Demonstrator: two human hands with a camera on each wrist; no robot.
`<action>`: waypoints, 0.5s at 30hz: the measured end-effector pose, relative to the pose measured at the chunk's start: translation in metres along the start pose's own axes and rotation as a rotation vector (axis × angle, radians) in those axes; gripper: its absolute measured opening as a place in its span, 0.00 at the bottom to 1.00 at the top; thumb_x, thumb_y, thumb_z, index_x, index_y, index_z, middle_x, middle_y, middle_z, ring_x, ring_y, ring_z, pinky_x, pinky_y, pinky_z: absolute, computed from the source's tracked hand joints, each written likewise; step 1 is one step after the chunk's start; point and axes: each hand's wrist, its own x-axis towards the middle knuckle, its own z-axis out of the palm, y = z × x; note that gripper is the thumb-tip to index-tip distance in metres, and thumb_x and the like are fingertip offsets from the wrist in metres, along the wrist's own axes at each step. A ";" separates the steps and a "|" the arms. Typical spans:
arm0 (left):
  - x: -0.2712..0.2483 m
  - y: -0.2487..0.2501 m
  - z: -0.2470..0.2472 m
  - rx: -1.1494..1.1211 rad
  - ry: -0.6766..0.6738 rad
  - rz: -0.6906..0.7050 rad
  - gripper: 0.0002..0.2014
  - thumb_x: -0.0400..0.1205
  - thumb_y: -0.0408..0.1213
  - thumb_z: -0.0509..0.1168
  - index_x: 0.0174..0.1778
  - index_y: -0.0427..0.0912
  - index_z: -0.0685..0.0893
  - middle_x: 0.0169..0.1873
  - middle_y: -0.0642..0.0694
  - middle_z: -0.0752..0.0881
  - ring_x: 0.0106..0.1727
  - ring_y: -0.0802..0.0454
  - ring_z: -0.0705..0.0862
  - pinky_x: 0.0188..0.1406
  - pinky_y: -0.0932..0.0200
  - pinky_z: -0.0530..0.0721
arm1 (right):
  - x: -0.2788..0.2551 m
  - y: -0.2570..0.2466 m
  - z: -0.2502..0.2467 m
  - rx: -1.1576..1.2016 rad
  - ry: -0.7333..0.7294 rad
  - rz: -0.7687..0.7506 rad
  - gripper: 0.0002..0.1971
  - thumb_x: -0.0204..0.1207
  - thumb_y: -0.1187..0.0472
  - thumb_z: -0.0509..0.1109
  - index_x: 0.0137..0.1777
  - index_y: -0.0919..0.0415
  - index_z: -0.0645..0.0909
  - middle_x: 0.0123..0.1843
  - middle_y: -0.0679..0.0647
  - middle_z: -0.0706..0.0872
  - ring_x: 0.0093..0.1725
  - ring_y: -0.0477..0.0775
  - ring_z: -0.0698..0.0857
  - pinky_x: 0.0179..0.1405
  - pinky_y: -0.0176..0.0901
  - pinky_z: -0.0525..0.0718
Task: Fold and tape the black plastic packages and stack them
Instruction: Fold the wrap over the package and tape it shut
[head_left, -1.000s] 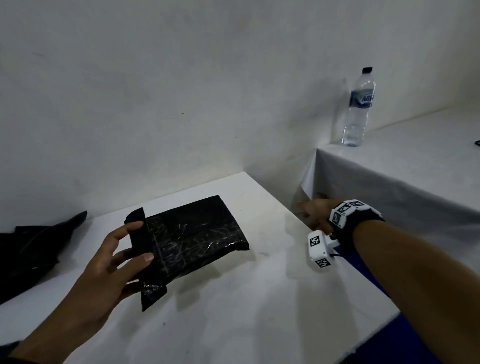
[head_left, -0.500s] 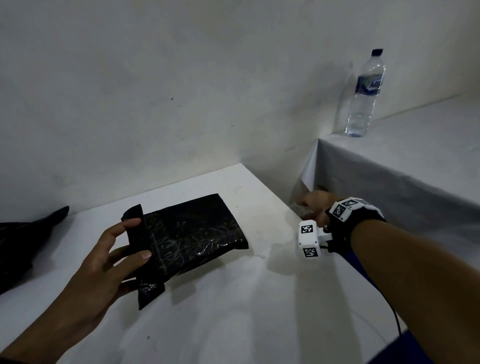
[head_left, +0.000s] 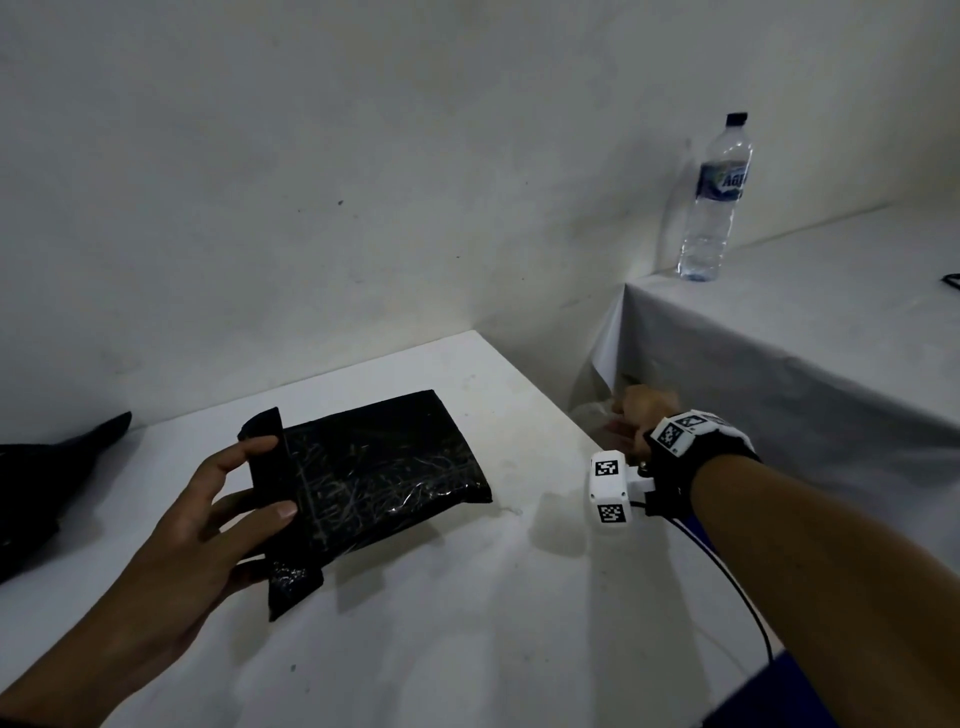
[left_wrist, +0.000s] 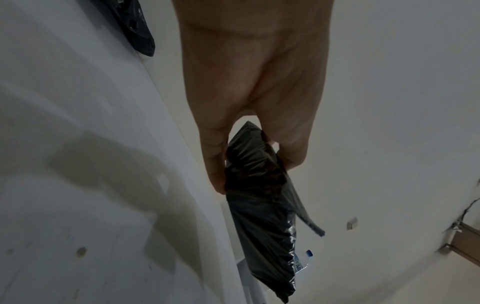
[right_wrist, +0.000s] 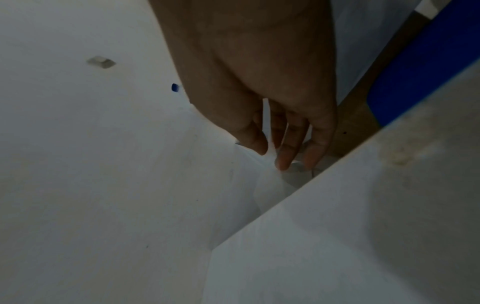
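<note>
A flat black plastic package (head_left: 384, 467) hovers partly off the white table (head_left: 467, 649), its left end folded up into a flap. My left hand (head_left: 275, 478) grips that folded end, thumb over the top face and fingers behind the flap. In the left wrist view the package (left_wrist: 259, 226) hangs from the left hand (left_wrist: 255, 173), pinched between thumb and fingers. My right hand (head_left: 641, 415) reaches down into the gap between the two tables. There its fingers (right_wrist: 283, 162) point down, nearly straight, touching something pale and clear that I cannot make out.
More black plastic (head_left: 47, 483) lies at the table's left end. A water bottle (head_left: 714, 197) stands on a second, cloth-covered table (head_left: 805, 338) to the right. The wall runs close behind both tables. Something blue (head_left: 769, 696) sits low at the right.
My left thumb has closed over the package's folded end and tilted the flap up. The right hand has stayed down in the gap between the tables.
</note>
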 end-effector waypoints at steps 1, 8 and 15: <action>-0.001 0.001 -0.001 -0.004 0.005 0.002 0.55 0.33 0.69 0.85 0.62 0.72 0.83 0.56 0.40 0.91 0.49 0.39 0.93 0.48 0.42 0.89 | -0.004 -0.002 0.000 -0.014 0.017 -0.028 0.20 0.86 0.69 0.60 0.77 0.71 0.72 0.57 0.61 0.81 0.54 0.57 0.84 0.63 0.58 0.87; -0.005 0.005 -0.003 -0.002 0.000 0.010 0.55 0.33 0.69 0.86 0.62 0.71 0.83 0.57 0.40 0.90 0.48 0.39 0.93 0.48 0.41 0.89 | -0.002 0.003 0.004 0.090 0.222 -0.140 0.21 0.70 0.70 0.73 0.65 0.59 0.85 0.49 0.64 0.89 0.49 0.69 0.88 0.51 0.55 0.92; -0.005 0.000 -0.008 -0.015 0.019 0.031 0.44 0.44 0.58 0.90 0.59 0.72 0.84 0.59 0.42 0.89 0.48 0.40 0.93 0.43 0.47 0.91 | -0.033 -0.015 0.019 0.122 0.269 -0.405 0.25 0.71 0.81 0.69 0.59 0.53 0.85 0.57 0.51 0.88 0.54 0.56 0.87 0.55 0.51 0.87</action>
